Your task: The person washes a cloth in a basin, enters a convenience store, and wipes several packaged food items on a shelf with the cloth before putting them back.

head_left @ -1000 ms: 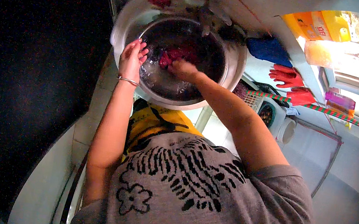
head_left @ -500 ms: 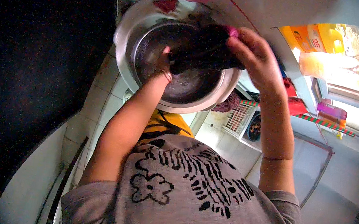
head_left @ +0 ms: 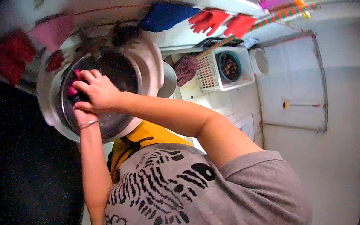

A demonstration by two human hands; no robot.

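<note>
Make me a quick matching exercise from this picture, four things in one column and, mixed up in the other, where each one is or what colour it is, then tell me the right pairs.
Things:
1. Right hand
2. Bracelet
3. Striped pole
4. Blue cloth

Places and colours:
A. Hanging beside the red gloves
B. Over the round basin, at a pink item
C. Around the left wrist
D. Green and red

Right pairs: 1-B, 2-C, 3-D, 4-A.
</note>
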